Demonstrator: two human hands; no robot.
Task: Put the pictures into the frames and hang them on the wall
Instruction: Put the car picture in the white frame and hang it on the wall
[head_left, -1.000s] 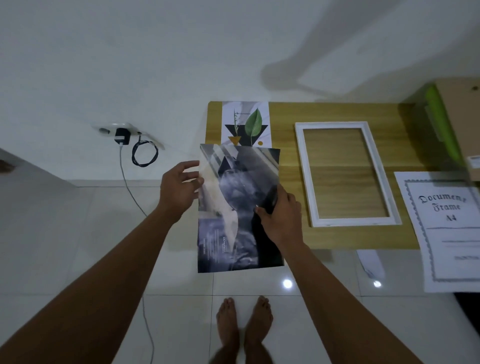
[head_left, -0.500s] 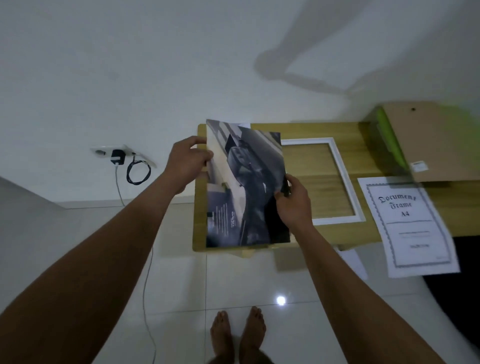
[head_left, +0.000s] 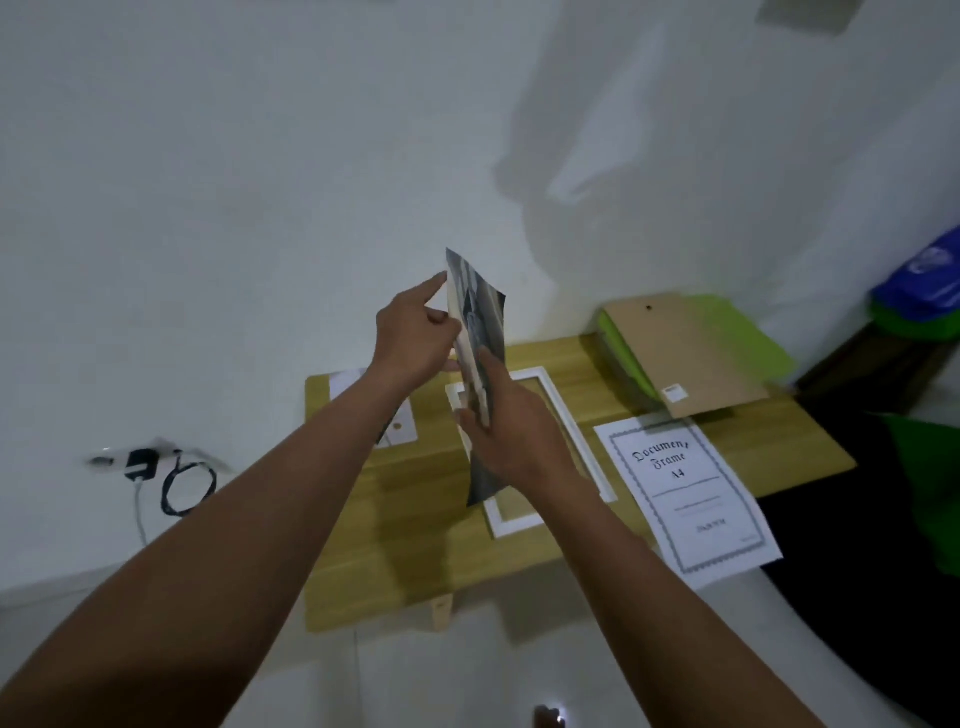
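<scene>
Holding a dark picture (head_left: 480, 332) up in the air with both hands, turned almost edge-on to the camera, top corner showing against the white wall (head_left: 260, 156), bottom corner hanging above the white frame (head_left: 582, 442). Clear of both frame and table, as far as can be seen.

Pinching the picture's upper left edge with the left hand (head_left: 415, 338): thumb and curled fingers closed on the paper, forefinger stretched up along the edge. Gripping the lower half with the right hand (head_left: 511, 441), thumb laid on the near face, fingers wrapped behind.

Underneath, flat on the wooden table (head_left: 519, 571), the frame with bare wood showing through its opening. Just right of it, a printed sheet (head_left: 680, 493) reading "Document Frame A4", near corner overhanging the table's front edge. Behind the sheet, a brown backing board (head_left: 685, 353) lying tilted on something bright green (head_left: 748, 332). Left of the frame, mostly hidden under the left forearm, a second picture (head_left: 402, 428) on white paper.

Low on the wall at far left, a black charger (head_left: 140, 462) with a looped cable (head_left: 187, 486) beside it. At the far right edge, a blue bag (head_left: 930, 280). Pale floor tiles (head_left: 467, 675) below the table.
</scene>
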